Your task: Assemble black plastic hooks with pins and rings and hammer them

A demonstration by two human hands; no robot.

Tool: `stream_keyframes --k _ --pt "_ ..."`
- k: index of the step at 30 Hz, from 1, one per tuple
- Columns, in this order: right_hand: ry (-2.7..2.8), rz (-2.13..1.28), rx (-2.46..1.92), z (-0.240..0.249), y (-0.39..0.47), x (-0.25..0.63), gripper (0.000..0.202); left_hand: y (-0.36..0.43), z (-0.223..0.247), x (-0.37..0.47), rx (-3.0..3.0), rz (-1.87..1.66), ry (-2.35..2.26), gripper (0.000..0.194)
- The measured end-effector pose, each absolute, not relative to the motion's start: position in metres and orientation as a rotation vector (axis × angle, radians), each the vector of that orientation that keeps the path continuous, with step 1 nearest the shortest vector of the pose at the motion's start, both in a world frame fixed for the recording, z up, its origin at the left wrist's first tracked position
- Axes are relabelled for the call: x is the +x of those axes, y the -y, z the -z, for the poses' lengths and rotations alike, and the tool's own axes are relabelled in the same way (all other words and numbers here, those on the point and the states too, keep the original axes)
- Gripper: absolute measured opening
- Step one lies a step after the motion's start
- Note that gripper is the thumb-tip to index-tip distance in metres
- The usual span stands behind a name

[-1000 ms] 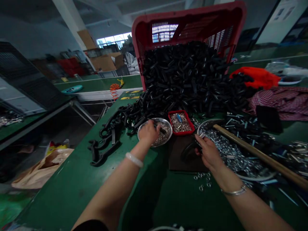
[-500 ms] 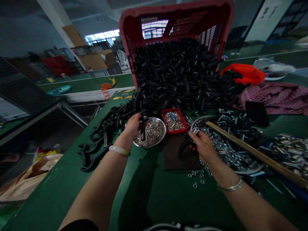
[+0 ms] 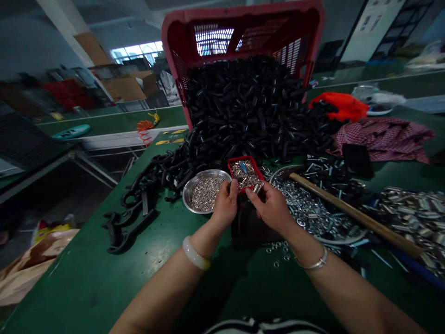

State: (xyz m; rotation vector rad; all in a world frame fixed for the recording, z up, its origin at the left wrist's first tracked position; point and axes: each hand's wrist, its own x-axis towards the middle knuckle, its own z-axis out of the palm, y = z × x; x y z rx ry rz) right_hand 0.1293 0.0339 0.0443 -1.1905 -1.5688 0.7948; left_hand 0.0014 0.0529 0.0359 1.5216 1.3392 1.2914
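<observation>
My left hand (image 3: 225, 204) is closed, thumb up, around a black plastic part that is mostly hidden by the fingers and lost against the dark background. Close beside it, my right hand (image 3: 274, 206) pinches a small metal coil spring (image 3: 257, 186) between thumb and fingers. Both hands are over the front of a small red tray (image 3: 260, 175) of metal pins and above a dark flat plate (image 3: 255, 229). Left of them stands a round metal bowl (image 3: 187, 197) filled with small metal pieces.
A red crate (image 3: 170, 60) lies tipped, spilling black plastic parts (image 3: 243, 111) across the back. At right, a hammer with a wooden handle (image 3: 351, 211) lies over a wide dish of nuts. Loose nuts (image 3: 277, 263), metal cylinders (image 3: 413, 215) and a checkered cloth (image 3: 382, 137) lie around.
My left hand has moved right from over the metal bowl, bringing the black part close to my right hand. My right hand has shifted slightly left with the spring.
</observation>
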Motion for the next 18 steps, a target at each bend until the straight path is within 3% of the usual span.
stream_keyframes --k 7,18 --pt "1.759 -0.643 -1.191 -0.046 -0.032 0.141 0.023 -0.049 -0.037 0.006 1.684 -1.292 -1.368 0.033" --pt "1.508 -0.691 -1.203 -0.032 -0.016 0.134 0.023 -0.049 -0.056 0.008 1.864 -1.204 -1.455 0.026"
